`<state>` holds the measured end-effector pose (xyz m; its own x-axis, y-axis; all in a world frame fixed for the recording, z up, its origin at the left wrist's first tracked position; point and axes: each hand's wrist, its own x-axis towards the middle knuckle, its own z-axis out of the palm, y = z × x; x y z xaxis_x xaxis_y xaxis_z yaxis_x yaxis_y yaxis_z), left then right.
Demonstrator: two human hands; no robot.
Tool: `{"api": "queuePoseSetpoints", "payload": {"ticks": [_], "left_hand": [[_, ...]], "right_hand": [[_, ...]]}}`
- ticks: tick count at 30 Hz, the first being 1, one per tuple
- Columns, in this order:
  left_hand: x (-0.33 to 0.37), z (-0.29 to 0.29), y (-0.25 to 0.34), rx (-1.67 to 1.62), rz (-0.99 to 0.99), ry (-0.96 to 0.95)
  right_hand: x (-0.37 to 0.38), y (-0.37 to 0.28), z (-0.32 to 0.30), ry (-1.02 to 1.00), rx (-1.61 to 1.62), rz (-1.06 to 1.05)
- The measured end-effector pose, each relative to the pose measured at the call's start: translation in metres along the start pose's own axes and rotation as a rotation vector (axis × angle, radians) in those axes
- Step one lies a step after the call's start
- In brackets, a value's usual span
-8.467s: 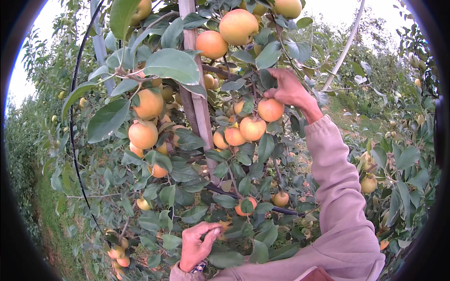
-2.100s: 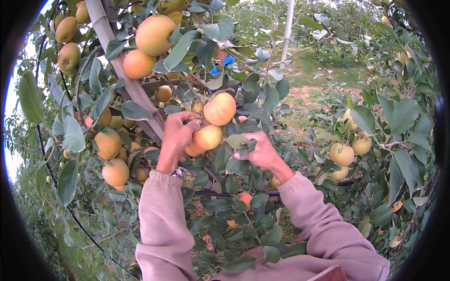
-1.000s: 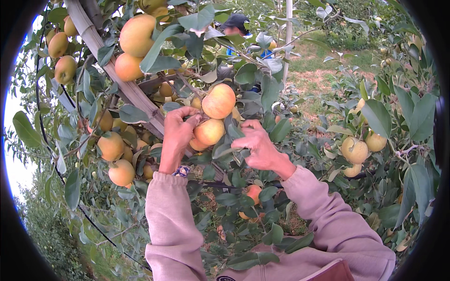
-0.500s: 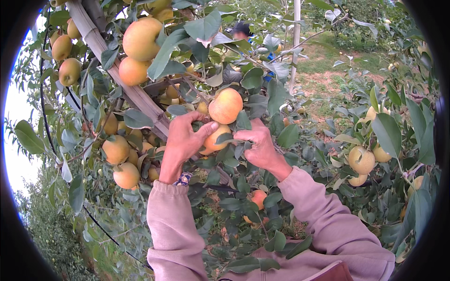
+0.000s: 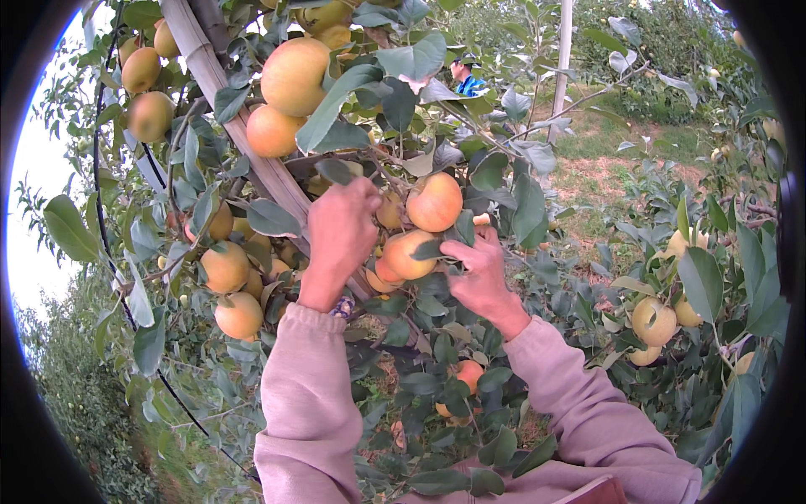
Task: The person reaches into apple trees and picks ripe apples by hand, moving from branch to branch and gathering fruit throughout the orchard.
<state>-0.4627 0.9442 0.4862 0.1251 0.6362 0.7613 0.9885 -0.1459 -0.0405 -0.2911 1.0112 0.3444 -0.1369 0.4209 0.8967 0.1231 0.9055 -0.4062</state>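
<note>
A cluster of yellow-orange apples hangs on the branch between my hands. The upper apple (image 5: 434, 202) shows whole, while a lower apple (image 5: 410, 254) is partly covered by a small leaf (image 5: 429, 249). My left hand (image 5: 340, 239) is raised at the cluster's upper left, fingers closed against a dark green leaf (image 5: 335, 171); its fingertips are partly hidden. On the right side of the fruit, my right hand (image 5: 484, 281) has its fingers curled in beside an upright leaf (image 5: 464, 227). Whatever lies between those fingers is too small to make out.
A thick wooden pole (image 5: 273, 172) slants behind the cluster. More apples (image 5: 295, 77) hang at the upper left and others (image 5: 654, 322) at the right. A black hose (image 5: 99, 202) runs down the left side. A person in blue (image 5: 467, 80) stands in the background.
My left hand has left the lower apple and risen to the leaf beside the cluster, pushing that leaf upward. My right hand stays near the fruit. The whole view has shifted slightly.
</note>
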Motion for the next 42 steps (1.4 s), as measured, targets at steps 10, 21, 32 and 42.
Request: {"api": "queuePoseSetpoints", "payload": {"ticks": [10,21,32,42], "left_hand": [[0.004,-0.003,0.027,-0.696,-0.332,0.021],[0.015,0.006,0.021,-0.139,0.052,0.035],[0.009,0.001,0.013,-0.225,0.049,-0.016],[0.009,-0.003,0.010,-0.277,0.017,-0.075]], "right_hand": [[-0.005,0.006,-0.016,-0.138,0.056,-0.153],[0.028,0.012,-0.004,0.347,0.240,0.143],[0.026,0.037,-0.040,-0.083,0.461,0.520],[0.045,0.057,-0.019,-0.192,0.307,0.344]]}}
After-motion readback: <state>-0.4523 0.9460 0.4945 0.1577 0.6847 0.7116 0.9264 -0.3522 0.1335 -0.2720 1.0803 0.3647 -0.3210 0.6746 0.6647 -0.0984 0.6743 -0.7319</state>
